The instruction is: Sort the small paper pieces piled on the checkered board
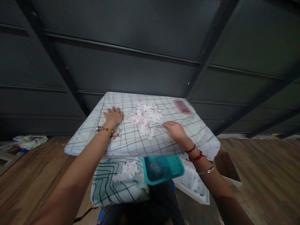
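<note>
Here both hands lie flat and empty on the checked table (131, 140): left hand (114, 116) near its far-left corner, right hand (174, 129) beside the paper scraps (146, 117); no writing is readable.

A single head-worn camera looks forward and steeply down over the person's own arms. The cloth-covered counter (140, 137) sits mid-frame at arm's reach, its near edge just above the lap and its far edge against a dark wall (150, 56). Wood floor (264, 175) shows either side.
</note>
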A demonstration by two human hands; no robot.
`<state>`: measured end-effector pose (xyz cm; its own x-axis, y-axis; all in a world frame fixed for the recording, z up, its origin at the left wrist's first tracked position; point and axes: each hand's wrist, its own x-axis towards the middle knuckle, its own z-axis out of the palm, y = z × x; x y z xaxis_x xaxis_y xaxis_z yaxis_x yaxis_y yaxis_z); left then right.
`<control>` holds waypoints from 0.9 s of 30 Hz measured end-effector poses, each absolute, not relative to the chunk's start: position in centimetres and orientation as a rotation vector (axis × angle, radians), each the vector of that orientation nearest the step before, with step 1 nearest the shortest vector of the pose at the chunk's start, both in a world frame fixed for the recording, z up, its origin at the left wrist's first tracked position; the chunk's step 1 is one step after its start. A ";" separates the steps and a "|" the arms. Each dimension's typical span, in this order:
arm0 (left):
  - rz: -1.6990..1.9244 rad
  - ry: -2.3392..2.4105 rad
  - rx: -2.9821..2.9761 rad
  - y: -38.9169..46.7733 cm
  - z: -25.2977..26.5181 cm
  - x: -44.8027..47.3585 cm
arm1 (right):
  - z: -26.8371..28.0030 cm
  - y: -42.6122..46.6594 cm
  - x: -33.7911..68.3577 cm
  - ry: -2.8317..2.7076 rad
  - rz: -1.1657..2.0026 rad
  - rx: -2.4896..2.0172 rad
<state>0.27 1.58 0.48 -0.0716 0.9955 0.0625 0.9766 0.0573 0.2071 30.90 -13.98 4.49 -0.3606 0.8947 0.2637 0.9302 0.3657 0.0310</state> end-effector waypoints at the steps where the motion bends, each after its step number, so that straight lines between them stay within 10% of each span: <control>1: 0.298 2.208 2.073 1.6 0.5 0.3 | 4.3 -14.0 31.2 -2.429 -0.238 -1.606; 27: 0.312 2.227 2.095 1.2 0.6 0.4 | 4.2 -14.3 28.9 -2.459 -0.363 -1.470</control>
